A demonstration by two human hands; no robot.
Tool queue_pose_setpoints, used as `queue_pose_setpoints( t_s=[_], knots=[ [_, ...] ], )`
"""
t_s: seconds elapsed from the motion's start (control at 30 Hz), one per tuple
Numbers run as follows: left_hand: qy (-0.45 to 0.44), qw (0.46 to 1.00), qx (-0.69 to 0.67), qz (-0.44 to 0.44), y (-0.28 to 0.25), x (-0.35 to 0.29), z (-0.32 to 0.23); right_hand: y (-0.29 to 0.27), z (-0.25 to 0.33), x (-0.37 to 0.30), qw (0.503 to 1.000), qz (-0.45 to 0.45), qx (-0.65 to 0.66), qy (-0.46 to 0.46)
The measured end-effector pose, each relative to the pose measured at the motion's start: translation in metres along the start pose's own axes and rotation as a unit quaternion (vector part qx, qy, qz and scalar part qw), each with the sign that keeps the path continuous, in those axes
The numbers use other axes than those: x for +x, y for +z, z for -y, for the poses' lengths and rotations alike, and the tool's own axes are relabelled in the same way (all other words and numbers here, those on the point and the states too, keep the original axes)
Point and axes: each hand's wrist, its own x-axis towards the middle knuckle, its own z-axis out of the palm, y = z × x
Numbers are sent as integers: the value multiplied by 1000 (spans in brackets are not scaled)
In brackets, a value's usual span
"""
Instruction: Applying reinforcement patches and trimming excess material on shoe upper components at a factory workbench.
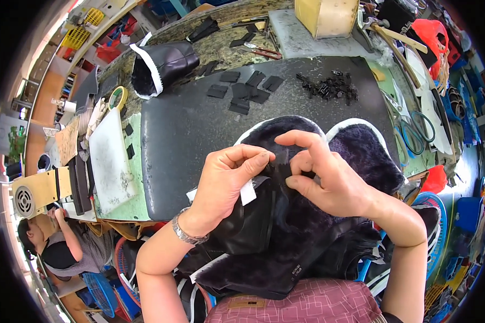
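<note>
My left hand (229,175) has its thumb and forefinger pinched together over black fur-lined boot uppers (302,207). What lies in that pinch is too small and dark to make out. My right hand (334,180) hovers just across from it, forefinger stretched out and thumb apart, other fingers curled, with nothing visible in it. White-edged fur linings (361,142) spread beneath and beyond both hands, onto the black work mat (172,134). Smooth black leather (237,226) and a white strip (248,192) show below my left hand. The lower part of the pile rests over my lap.
Black fabric pieces (245,91) and a heap of small black parts (331,86) lie on the mat. Beyond stands a black boot upper (167,64). Scissors (415,132) and a hammer (396,46) lie right; a tape roll (117,98) left. Another person (64,242) sits at far left.
</note>
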Motion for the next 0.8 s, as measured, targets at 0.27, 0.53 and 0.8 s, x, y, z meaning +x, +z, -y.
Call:
queue_pose_setpoints(
  t_s=[0.27, 0.53, 0.8],
  knots=[
    [-14, 1000, 1, 20, 0, 2, -1, -2, 3, 2, 999, 39, -16, 12],
    [-30, 999, -1, 34, 2, 1, -3, -3, 1, 4, 999, 46, -10, 12],
    [-83, 995, 12, 49, -1, 2, -3, 11, -1, 0, 997, -61, -29, -32]
  ],
)
